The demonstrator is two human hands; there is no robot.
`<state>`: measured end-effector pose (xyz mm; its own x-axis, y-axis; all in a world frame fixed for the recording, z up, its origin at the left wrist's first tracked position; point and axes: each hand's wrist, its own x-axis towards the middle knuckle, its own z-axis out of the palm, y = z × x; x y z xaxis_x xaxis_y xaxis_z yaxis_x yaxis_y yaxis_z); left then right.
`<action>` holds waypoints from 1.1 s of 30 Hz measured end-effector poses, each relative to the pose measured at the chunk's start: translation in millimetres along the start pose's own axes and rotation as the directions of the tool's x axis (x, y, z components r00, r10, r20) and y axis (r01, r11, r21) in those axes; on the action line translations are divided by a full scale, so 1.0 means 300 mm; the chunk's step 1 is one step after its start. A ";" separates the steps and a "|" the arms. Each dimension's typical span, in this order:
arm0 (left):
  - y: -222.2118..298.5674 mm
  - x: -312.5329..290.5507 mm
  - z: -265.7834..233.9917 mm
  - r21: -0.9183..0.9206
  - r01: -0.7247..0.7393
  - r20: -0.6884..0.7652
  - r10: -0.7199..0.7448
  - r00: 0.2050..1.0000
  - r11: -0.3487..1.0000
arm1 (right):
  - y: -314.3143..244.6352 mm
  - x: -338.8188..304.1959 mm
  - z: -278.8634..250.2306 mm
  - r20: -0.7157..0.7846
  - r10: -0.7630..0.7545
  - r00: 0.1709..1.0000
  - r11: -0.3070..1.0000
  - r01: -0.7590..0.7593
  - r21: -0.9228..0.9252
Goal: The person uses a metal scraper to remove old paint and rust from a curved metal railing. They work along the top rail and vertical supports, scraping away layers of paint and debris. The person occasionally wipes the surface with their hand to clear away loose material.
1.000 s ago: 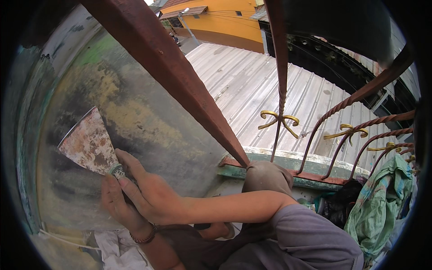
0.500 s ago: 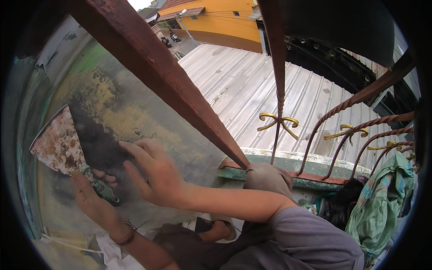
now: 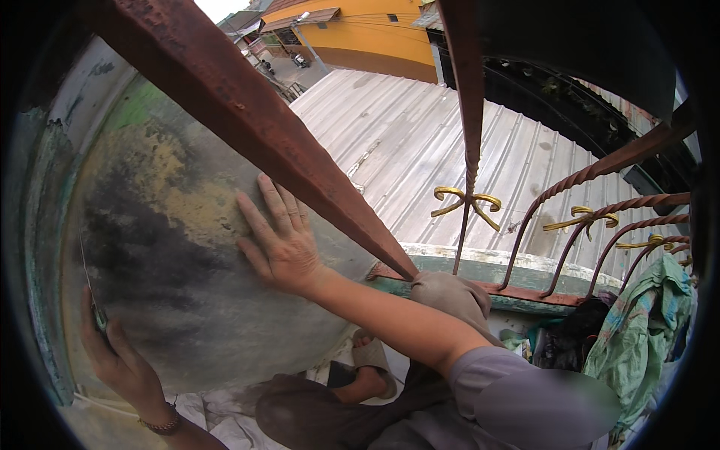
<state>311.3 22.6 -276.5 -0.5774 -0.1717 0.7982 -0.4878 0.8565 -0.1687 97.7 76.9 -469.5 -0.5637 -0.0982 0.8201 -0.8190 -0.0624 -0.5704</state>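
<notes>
A scraper with a green handle is in my left hand, at the lower left beside the wall. Its blade is turned edge-on and shows only as a thin line. My right hand lies open with spread fingers against the stained grey wall, next to a yellowish patch. Dark smudges cover the wall between the two hands.
A thick rusty-red bar slants close past my right hand. Twisted railing bars with gold ornaments rise from a low green ledge. A green cloth hangs at the right; a ribbed metal roof lies beyond.
My left hand has moved down and left, and the scraper has turned from blade face showing to edge-on. My right hand has moved up and right, from near the scraper onto the wall.
</notes>
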 end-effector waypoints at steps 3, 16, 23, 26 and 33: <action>0.003 0.029 -0.015 0.071 -0.115 -0.038 0.118 0.992 0.991 | 0.003 -0.007 0.011 0.009 -0.004 1.000 1.000 0.003 0.021; 0.019 0.135 -0.018 0.247 -0.365 -0.065 0.391 0.918 0.898 | -0.004 0.001 0.023 -0.010 -0.018 1.000 0.999 0.018 -0.035; 0.007 0.139 -0.015 0.238 -0.362 -0.068 0.388 0.919 0.901 | -0.007 0.005 0.025 -0.016 -0.005 1.000 1.000 0.005 -0.019; 0.008 0.145 -0.012 0.241 -0.390 -0.080 0.419 0.905 0.889 | 0.000 0.000 0.031 -0.019 -0.004 1.000 1.000 0.004 -0.020; 0.015 0.162 -0.020 0.222 -0.380 -0.076 0.405 0.911 0.898 | -0.004 -0.001 0.046 -0.043 0.006 0.999 1.000 -0.006 -0.002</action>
<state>284.9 21.0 -235.0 -0.6739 0.2270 0.7031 -0.3639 0.7262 -0.5832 100.3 63.2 -469.5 -0.5726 -0.0559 0.8179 -0.8158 -0.0596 -0.5752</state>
